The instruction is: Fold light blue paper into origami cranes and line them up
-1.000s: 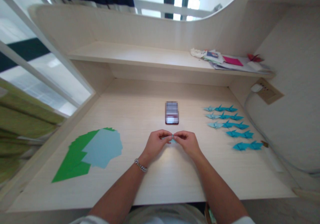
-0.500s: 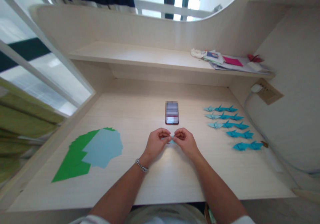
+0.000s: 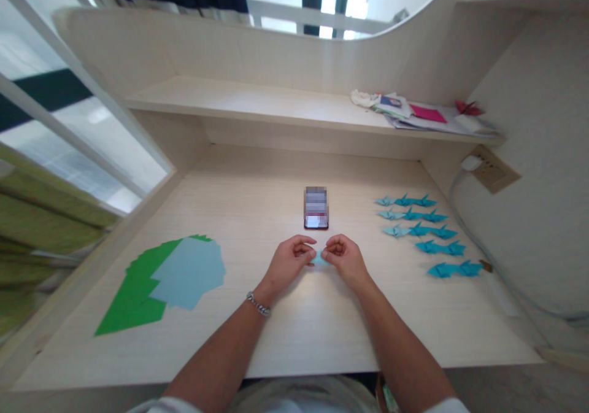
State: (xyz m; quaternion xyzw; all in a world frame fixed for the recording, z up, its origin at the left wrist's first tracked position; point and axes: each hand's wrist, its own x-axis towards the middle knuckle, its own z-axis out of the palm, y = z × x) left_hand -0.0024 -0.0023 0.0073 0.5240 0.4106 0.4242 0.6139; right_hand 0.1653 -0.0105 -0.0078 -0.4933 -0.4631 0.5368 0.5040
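Observation:
A small piece of light blue paper [image 3: 318,258] is held low over the desk, between my two hands. My left hand [image 3: 291,261] pinches its left side between thumb and fingers; a chain bracelet circles that wrist. On the other side my right hand [image 3: 343,258] grips the paper with thumb and forefinger, the remaining fingers curled. Much of the paper is hidden by the fingertips, so its folds cannot be made out. Just beyond the hands lies a phone [image 3: 316,208] with a lit, blurred screen.
Rows of folded blue paper cranes [image 3: 418,231] stand at the right. Fanned light blue sheets [image 3: 191,273] overlap green sheets [image 3: 133,296] at the left. Papers [image 3: 427,113] lie on the shelf [image 3: 239,103] above. A cable [image 3: 488,259] runs down the right wall from a socket [image 3: 494,167].
My hands have moved slightly apart, the right one a little rightward, and more of the light blue paper shows between them. Everything else stays in place.

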